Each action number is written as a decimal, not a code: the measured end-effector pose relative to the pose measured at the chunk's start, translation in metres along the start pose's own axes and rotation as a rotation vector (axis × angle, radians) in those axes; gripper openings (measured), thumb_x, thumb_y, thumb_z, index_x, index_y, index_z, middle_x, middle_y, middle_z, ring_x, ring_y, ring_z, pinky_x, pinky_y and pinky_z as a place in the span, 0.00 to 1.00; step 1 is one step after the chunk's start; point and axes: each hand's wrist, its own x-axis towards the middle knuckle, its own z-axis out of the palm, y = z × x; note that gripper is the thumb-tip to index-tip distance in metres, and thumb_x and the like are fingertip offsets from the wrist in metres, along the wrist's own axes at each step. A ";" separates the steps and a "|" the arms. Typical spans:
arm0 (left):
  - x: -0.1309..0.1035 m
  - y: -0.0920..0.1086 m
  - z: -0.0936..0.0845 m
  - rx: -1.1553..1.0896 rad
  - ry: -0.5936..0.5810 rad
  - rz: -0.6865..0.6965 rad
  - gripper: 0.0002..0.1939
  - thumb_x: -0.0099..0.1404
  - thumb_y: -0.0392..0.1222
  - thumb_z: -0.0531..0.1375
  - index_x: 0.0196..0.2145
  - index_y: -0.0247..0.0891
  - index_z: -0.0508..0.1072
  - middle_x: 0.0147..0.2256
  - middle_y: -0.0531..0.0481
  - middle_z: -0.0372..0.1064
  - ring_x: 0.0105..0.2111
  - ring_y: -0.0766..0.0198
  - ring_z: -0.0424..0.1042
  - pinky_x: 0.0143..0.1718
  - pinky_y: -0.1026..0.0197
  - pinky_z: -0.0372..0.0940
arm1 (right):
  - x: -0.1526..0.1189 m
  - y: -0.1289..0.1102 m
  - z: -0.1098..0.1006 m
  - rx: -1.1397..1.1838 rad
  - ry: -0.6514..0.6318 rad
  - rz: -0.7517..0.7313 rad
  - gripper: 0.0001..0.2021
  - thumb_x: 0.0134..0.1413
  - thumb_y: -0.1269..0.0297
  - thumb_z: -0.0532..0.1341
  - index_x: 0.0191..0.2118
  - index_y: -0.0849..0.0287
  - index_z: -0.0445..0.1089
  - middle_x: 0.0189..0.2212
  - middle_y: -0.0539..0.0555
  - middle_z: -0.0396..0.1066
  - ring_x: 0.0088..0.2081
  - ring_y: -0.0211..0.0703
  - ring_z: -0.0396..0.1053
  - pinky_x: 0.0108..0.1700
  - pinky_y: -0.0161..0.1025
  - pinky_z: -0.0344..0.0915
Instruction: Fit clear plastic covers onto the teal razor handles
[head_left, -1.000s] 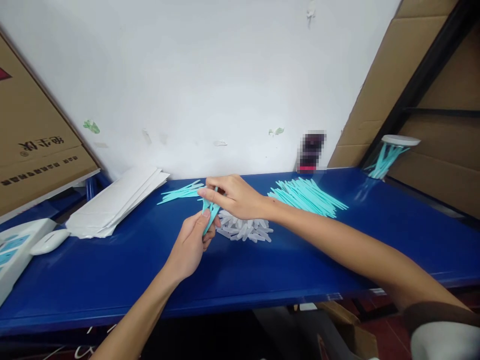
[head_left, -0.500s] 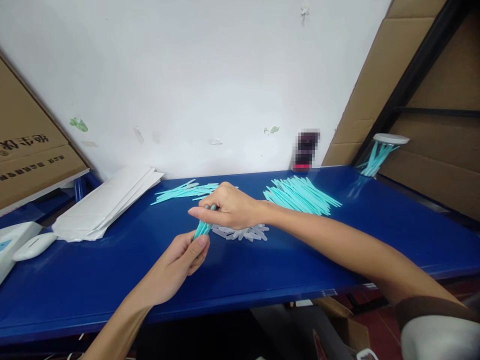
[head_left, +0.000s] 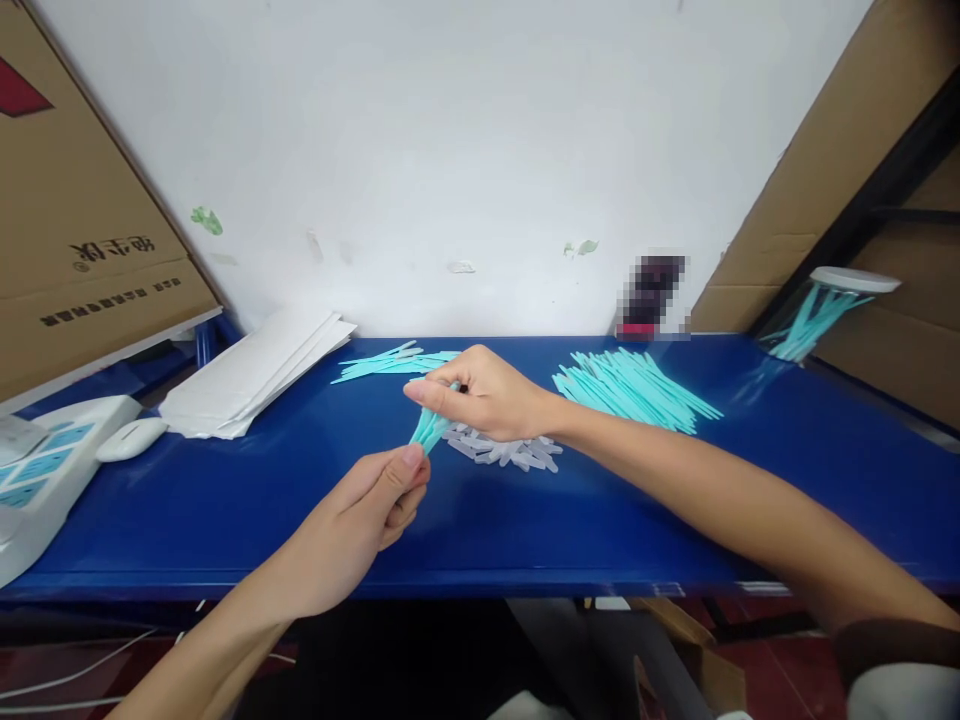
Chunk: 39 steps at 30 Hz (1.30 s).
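A small bunch of thin turquoise plastic sticks slants between my two hands above the table. My left hand is closed round its lower end, thumb on top. The fingers of my right hand are wrapped about the upper ends, which they partly hide. Below my right hand lies a heap of small translucent caps or sleeves, partly covered by that hand. Behind it, several loose turquoise sticks lie scattered. A larger pile of the same sticks lies to the right, beyond my right forearm.
White flat envelopes or boards are stacked at the left on the blue table. Nearer stand a white power strip and a white oval object. A lidded clear jar of sticks is at the far right. Cardboard leans left.
The view has shifted left, so things appear farther right. My hands still grip the bunch, and a little more of the sticks' length shows between them.
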 end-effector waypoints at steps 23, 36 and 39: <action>-0.004 -0.026 -0.013 -0.376 0.178 -0.023 0.25 0.69 0.60 0.59 0.27 0.39 0.56 0.23 0.60 0.42 0.22 0.70 0.37 0.20 0.69 0.49 | -0.006 0.058 -0.055 -0.834 -0.275 0.539 0.26 0.67 0.46 0.52 0.25 0.60 0.69 0.26 0.57 0.70 0.28 0.42 0.64 0.32 0.40 0.52; 0.004 -0.014 0.008 -0.419 0.287 0.138 0.23 0.69 0.52 0.62 0.26 0.39 0.55 0.23 0.58 0.45 0.22 0.70 0.43 0.21 0.67 0.52 | -0.003 0.045 -0.062 -0.593 -0.242 0.346 0.31 0.68 0.40 0.52 0.19 0.59 0.60 0.15 0.45 0.54 0.20 0.34 0.51 0.30 0.38 0.50; 0.018 0.001 0.015 -0.425 0.361 0.244 0.21 0.69 0.53 0.63 0.28 0.39 0.59 0.26 0.55 0.53 0.26 0.68 0.54 0.27 0.67 0.59 | -0.001 0.028 -0.051 -0.459 -0.311 0.286 0.31 0.65 0.39 0.55 0.21 0.61 0.68 0.14 0.45 0.58 0.21 0.33 0.54 0.32 0.37 0.53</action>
